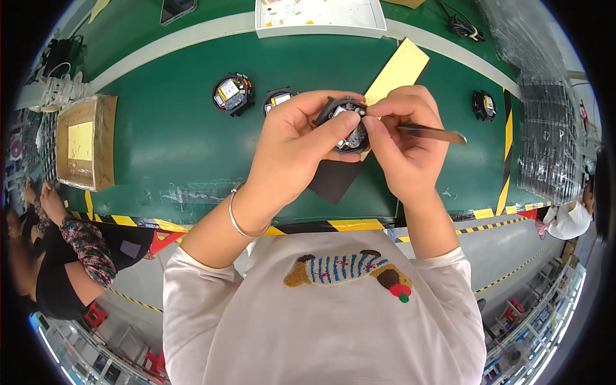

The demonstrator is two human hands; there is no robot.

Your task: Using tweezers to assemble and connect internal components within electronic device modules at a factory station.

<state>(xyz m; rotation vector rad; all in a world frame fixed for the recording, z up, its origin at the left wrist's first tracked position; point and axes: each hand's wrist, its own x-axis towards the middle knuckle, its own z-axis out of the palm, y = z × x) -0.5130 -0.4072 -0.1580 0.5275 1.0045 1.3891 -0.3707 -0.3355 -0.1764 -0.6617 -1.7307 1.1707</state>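
My left hand [289, 138] is closed around the edge of a round black watch case [351, 131] with small electronics inside, its thumb lying over the rim. My right hand [410, 138] has thumb and forefinger pinched at the case's right edge; any tiny part between these fingertips is hidden. Metal tweezers [433, 133] are tucked in the same hand, their rear end sticking out to the right. On the green table [167, 135] beyond my left hand lie a similar case [232, 94] and another [278, 98], partly covered by that hand. One more case [484, 106] rests at the far right.
A yellow strip [399, 66] and a black sheet [335, 180] lie beneath my hands. To the left stands a cardboard box [106, 144]; a white tray [321, 30] is at the back. Clear plastic trays [548, 141] are stacked right. Another person's arm [86, 247] is at the left.
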